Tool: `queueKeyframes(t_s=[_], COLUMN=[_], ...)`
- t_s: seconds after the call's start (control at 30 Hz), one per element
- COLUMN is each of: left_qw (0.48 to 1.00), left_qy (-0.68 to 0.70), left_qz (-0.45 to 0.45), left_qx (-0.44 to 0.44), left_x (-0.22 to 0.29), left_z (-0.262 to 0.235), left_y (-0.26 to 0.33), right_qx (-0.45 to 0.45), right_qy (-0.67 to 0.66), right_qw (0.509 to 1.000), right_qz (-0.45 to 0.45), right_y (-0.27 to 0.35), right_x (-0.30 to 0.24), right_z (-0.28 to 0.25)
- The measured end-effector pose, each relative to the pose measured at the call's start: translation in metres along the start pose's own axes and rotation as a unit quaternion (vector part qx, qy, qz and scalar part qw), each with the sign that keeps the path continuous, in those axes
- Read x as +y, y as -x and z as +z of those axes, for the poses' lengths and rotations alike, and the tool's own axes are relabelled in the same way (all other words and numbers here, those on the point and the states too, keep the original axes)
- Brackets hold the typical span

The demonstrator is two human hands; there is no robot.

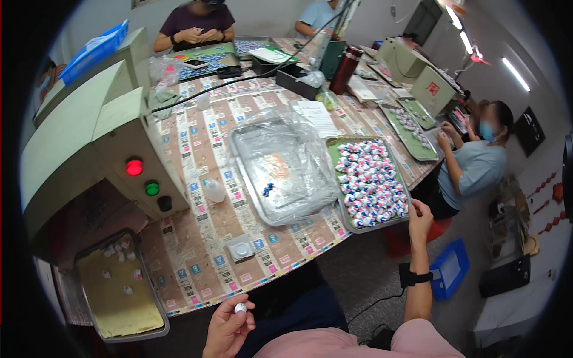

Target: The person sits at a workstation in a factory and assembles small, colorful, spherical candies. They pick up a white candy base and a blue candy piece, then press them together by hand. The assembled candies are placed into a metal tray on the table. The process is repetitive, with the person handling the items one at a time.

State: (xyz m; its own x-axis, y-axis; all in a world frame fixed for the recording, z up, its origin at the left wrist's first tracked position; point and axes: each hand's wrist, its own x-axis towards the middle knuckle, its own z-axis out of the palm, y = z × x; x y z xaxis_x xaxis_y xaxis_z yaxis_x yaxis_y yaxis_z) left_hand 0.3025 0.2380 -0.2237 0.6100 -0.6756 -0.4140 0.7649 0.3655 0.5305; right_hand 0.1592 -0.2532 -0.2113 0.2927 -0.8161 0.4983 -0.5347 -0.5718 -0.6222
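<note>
My left hand (230,327) is closed around a small white figurine (240,308), held low in front of the table edge. Out to the right, my right hand (421,219) has its fingers curled at the near right corner of a metal tray (353,228), seemingly gripping the rim. That tray is packed with white figurines (371,182) marked in blue and pink, resting on a green liner. Left of it lies a larger metal tray (258,210) under clear plastic film, with a few small dark blue pieces (268,189) in it.
A beige machine (128,134) with red and green lights stands at left. Below it, a yellow-lined tray (122,310) holds several white pieces. A small clear bottle (213,190) and a round white item in a bag (240,249) sit nearby. Co-workers sit around the table; a blue crate (450,269) stands on the floor.
</note>
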Motion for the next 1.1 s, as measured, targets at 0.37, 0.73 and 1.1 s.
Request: queueKeyframes(t_s=[0.37,0.73,1.1], left_qw=[0.997,0.992,0.993], left_qy=[0.072,0.109,0.11], left_qz=[-0.04,0.003,0.004], left_qx=[0.011,0.064,0.036], left_x=[0.006,0.014,0.014], left_z=[-0.001,-0.019,-0.014], left_y=[0.004,0.023,0.013], right_qx=[-0.369,-0.384,-0.571], right_qy=[-0.141,-0.053,-0.364], right_qw=[0.89,0.878,0.734], right_qz=[-0.228,-0.28,0.046], right_y=[0.058,0.058,0.128], right_x=[-0.198,-0.215,-0.234], right_z=[0.113,0.215,0.098])
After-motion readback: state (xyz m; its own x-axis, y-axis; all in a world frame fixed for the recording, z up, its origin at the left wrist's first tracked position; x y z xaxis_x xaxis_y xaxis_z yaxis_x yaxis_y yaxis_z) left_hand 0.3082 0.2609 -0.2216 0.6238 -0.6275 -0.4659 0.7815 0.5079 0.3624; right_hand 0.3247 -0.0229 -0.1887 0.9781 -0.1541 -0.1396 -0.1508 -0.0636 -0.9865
